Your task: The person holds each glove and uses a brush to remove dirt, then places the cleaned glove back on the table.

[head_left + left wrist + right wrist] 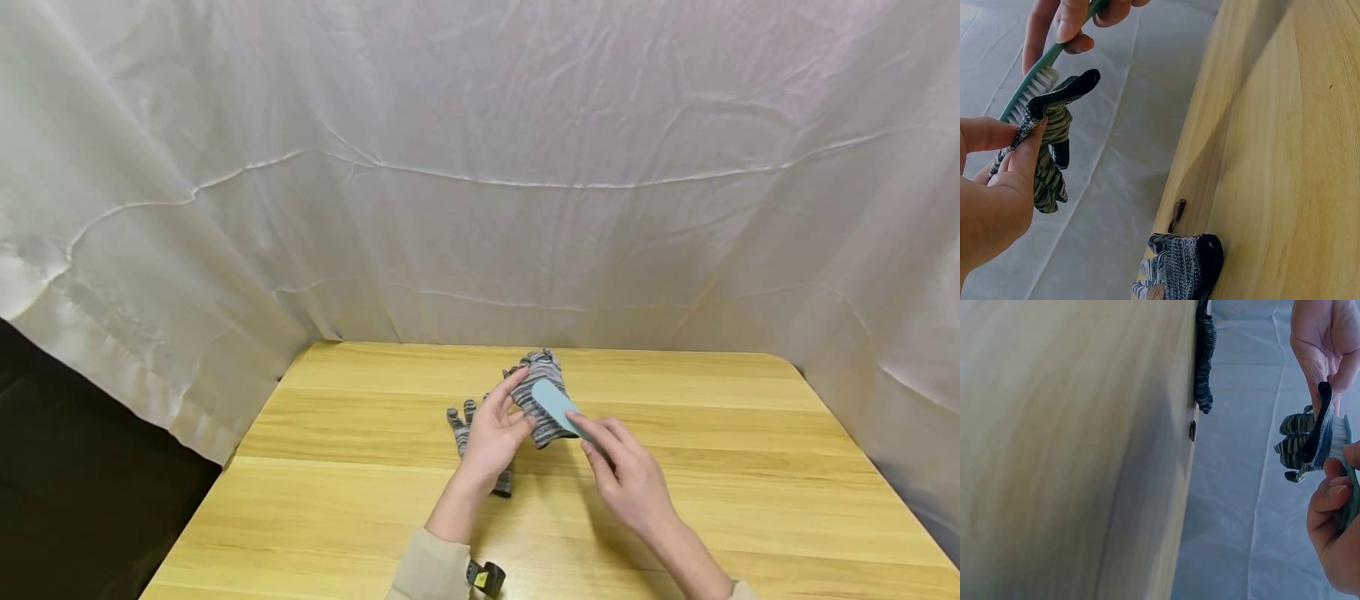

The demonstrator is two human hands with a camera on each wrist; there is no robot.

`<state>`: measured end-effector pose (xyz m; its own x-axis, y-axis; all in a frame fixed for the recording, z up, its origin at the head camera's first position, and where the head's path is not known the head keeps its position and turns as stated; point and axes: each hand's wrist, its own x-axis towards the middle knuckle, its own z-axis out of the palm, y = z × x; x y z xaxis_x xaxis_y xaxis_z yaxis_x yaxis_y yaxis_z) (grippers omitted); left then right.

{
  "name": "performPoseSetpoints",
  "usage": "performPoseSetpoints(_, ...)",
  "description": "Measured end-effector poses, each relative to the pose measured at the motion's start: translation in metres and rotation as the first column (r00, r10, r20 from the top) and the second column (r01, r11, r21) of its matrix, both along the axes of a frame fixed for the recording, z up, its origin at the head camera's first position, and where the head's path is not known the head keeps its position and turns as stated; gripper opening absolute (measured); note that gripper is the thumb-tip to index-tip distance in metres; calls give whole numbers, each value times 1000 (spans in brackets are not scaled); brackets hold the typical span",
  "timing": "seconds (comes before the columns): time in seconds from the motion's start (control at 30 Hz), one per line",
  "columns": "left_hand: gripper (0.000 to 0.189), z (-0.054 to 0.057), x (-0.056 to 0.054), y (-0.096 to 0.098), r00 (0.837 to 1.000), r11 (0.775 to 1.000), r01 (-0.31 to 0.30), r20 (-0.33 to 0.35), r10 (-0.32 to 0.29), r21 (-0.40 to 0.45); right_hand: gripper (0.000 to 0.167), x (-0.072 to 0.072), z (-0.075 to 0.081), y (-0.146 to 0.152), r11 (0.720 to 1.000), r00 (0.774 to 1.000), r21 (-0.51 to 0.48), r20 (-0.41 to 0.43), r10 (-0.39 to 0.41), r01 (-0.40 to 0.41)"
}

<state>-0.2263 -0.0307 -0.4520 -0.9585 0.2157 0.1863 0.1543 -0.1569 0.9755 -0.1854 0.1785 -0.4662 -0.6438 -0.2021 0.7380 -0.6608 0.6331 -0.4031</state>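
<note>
From my end I see both hands meeting near the centre of the head view, slightly low and right. The left hand (pixel 492 433) pinches a grey-and-black striped glove (pixel 557 432) between thumb and fingers, holding it up over the far part of the desk (pixel 337 525). The right hand (pixel 633 483) grips a pale blue-green brush (pixel 553 402) by its handle; in my left wrist view the white bristles (pixel 1038 84) are against the fabric of that glove.

The brush back hides part of the glove from my head camera, and the left hand's fingers cover more of it. A second glove (pixel 503 482) lies on the desk just left of centre, and the left hand and wrist block its middle from me, leaving some fingertips and the dark cuff end in sight. Near it, towards the desk's edge in my left wrist view, is a small dark object (pixel 1177 215) that I can't identify.

At the bottom of the head view, a black device (pixel 488 578) with a yellow label sits by the left sleeve (pixel 435 567). Creased, pale curtains (pixel 480 167) rise behind the desk and along its sides, filling the upper frame. A black area (pixel 90 475) takes up the lower left corner, beyond the desk's edge. Shadows fall on the wood below the right hand.
</note>
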Motion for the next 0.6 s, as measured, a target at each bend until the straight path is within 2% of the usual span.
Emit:
performPoseSetpoints(0.37,71,0,0,0,1000,1000,-2,2,2,15,53,-3,-2,2,1000,1000,-3,-16,-2,2)
performPoseSetpoints(0.6,73,1,-2,-2,1000,1000,-2,12,2,28,52,-4,-1,5,999,999,-8,-9,-38,38)
